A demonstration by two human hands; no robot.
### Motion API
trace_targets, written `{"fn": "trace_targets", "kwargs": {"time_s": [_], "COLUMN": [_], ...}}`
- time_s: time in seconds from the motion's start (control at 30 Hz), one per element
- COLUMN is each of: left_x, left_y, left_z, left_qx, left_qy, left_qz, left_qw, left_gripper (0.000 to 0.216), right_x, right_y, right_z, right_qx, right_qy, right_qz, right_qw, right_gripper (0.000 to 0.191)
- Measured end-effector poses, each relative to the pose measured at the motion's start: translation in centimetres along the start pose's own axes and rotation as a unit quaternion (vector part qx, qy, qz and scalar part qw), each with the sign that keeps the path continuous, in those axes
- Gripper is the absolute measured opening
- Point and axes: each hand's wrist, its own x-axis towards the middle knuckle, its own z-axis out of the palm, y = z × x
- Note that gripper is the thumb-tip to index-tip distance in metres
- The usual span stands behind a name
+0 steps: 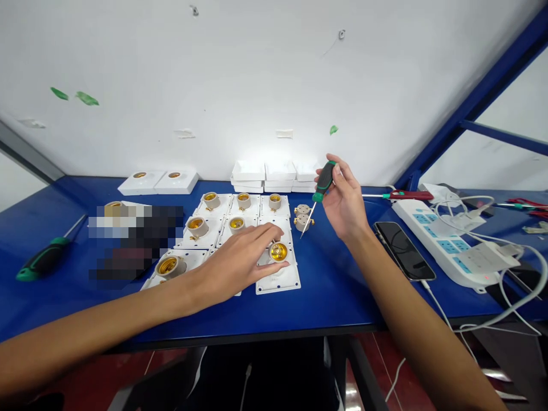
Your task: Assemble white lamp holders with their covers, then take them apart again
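My left hand [240,254] lies flat, fingers stretched out, over white square lamp-holder plates, its fingertips beside a brass-lined socket [278,252] on the nearest plate [278,279]. My right hand [342,200] is raised above the blue table [338,291] and grips a green-and-black screwdriver [320,191] by the handle, tip pointing down-left toward two loose grey socket cores [302,217]. Several more plates with sockets [240,214] lie in rows beyond my left hand.
White plate stacks [278,176] stand by the wall, two more plates [158,181] at back left. A second green screwdriver [47,257] lies far left, a red-handled one [406,195] at right. A phone [405,250], a power strip [449,245] and white cables sit right.
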Motion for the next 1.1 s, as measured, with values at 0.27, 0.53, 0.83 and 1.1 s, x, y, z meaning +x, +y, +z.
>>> {"fn": "trace_targets", "kwargs": {"time_s": [0.27,0.53,0.83,1.1], "left_x": [3.3,5.9,7.7,7.3], "left_y": [0.6,-0.2,-0.1,0.2], "left_z": [0.0,0.4,1.7,2.0], "left_qx": [-0.103,-0.034,0.16,0.152], "left_qy": [-0.016,-0.004,-0.026,-0.028], "left_qz": [-0.049,-0.008,0.09,0.095], "left_qw": [0.993,0.999,0.983,0.983], "left_gripper": [0.035,0.046,0.03,0.018], "right_x": [1.7,2.8,3.0,3.1], "right_y": [1.0,2.1,2.6,2.7], "right_z": [-2.3,-3.2,-3.8,-3.7], "right_qx": [0.002,0.045,0.038,0.041], "right_qy": [0.036,0.071,0.077,0.075], "right_qz": [-0.017,-0.005,-0.009,-0.014], "right_qw": [0.999,0.996,0.996,0.996], "right_gripper": [0.031,0.032,0.028,0.022]}}
